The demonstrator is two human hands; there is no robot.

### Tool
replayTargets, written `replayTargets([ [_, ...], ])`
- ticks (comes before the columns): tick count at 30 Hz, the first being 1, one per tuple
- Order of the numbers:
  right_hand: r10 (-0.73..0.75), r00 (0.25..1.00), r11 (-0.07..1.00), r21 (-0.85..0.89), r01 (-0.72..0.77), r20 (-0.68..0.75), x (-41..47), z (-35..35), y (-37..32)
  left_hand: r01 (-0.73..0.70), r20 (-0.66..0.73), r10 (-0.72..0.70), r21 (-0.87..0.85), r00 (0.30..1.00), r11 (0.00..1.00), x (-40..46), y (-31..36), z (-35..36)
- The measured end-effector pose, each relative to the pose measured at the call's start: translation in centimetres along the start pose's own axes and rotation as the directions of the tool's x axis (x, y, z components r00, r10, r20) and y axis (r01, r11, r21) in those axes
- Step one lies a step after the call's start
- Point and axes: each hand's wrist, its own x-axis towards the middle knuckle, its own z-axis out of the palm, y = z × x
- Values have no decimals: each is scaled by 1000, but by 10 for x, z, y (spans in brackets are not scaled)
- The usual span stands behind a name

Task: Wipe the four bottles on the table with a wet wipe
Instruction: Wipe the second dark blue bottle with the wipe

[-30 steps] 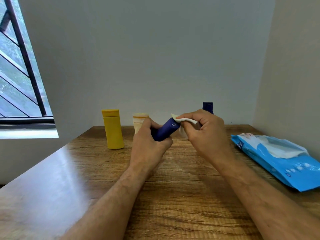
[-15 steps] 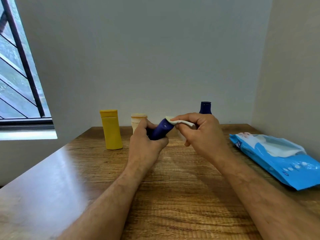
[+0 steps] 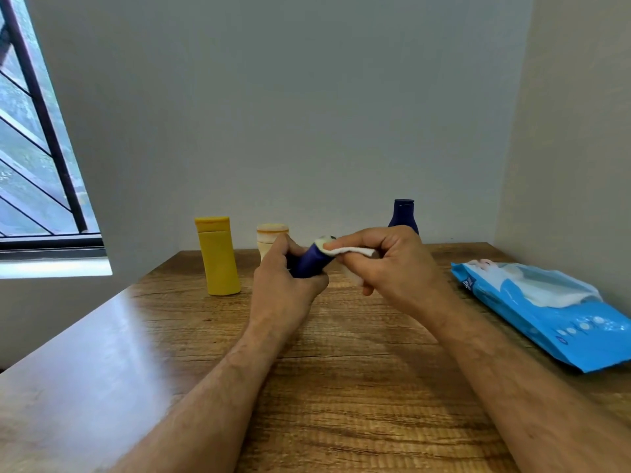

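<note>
left hand: fingers curled round the small dark-blue bottle, held above the tabletop, tilted, pale end up and to the right.
right hand: pinched the white wet wipe between thumb and fingers, wipe pressed on the upper end of the small dark-blue bottle.
wet wipe: folded, partly draped over the bottle's tip, rest hidden inside the right hand.
yellow bottle: stood upright, far left of the hands, on the tabletop, well apart from them.
cream bottle: upright, just right of the yellow bottle, lower part hidden behind the left hand.
tall dark-blue bottle: upright at the far side, behind the right hand, only cap and shoulders showed.
wipes pack: blue, lay flat at the right edge of the tabletop, flap open, white wipe showing at the opening.
tabletop: wood grain, both forearms stretched over it from the near edge.
window: far left, dark bars.
</note>
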Motion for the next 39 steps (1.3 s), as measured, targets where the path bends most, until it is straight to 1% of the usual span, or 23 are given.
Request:
replayTargets([
  [2, 1, 997, 1000, 27, -3, 83, -2, 1, -3, -13, 6, 13, 12, 1000, 1000, 0, -1, -1],
  [3, 2, 996, 1000, 28, -5, 90, -1, 1, -4, -16, 13, 16, 20, 1000, 1000, 0, -1, -1],
  [5, 21, 999, 999, 27, -22, 49, 0, 1, -3, -16, 15, 16, 22, 1000, 1000, 0, -1, -1],
  [8, 59, 997, 998, 30, -57, -54, 1, 1, -2, -9, 7, 9, -4, 1000, 1000, 2, -3, 0],
  [11, 51, 996, 998, 45, -48, -77, 1, -1, -2, -5, 13, 5, -33, 1000, 999, 3, -4, 2],
  [12, 34, 998, 999, 43, -32, -55, 1, -2, -2, 3, 7, -2, -53, 1000, 999, 3, -4, 2],
  [15, -28, 996, 999, -33, 30, 80, -2, 1, -4, 17, -13, -19, -138, 1000, 990, 4, -2, 1],
  [17, -59, 992, 997, -42, 64, 109, -4, 6, -5, 15, 8, -14, -156, 1000, 988, 4, -2, 0],
  [19, -98, 993, 995, -10, 99, 67, -4, 7, -5, 28, 20, -25, -162, 999, 986, 4, -2, 1],
  [20, -117, 993, 993, 9, 117, 22, -4, 5, -5, 29, 13, -28, -160, 1000, 987, 4, -2, 2],
  [22, -121, 986, 990, 56, 128, -117, 0, 1, -3, 26, -9, -27, -148, 1000, 989, 5, -2, 3],
  [24, -97, 961, 992, 57, 115, -259, 2, -1, -3, 23, -7, -24, -137, 1000, 990, 5, -2, 3],
  [25, -90, 953, 993, 46, 108, -290, 3, -2, -3, 19, 4, -19, -131, 1000, 991, 5, -3, 3],
  [26, -87, 956, 994, 34, 100, -281, 3, -1, -3, 11, 17, -9, -122, 1000, 992, 5, -3, 3],
  [28, -81, 983, 997, -3, 82, -167, 1, 2, -3, -8, 33, 11, -106, 999, 994, 5, -5, 3],
  [30, -63, 997, 998, -26, 62, -47, -1, 4, -3, -9, 17, 10, -99, 1000, 995, 5, -6, 2],
  [32, -53, 998, 998, -29, 53, 21, -1, 4, -2, 2, 2, -2, -105, 1000, 994, 5, -7, 1],
  [35, -59, 998, 998, -36, 60, 17, -1, 3, -1, 1, 28, 2, -113, 1000, 994, 5, -6, 0],
  [37, -63, 997, 997, -38, 61, -38, 0, 3, -1, 4, 65, 6, -147, 998, 989, 6, -5, 1],
  [39, -62, 992, 998, -38, 58, -108, 2, 2, 1, 33, 92, -13, -225, 996, 974, 5, -3, 1],
])
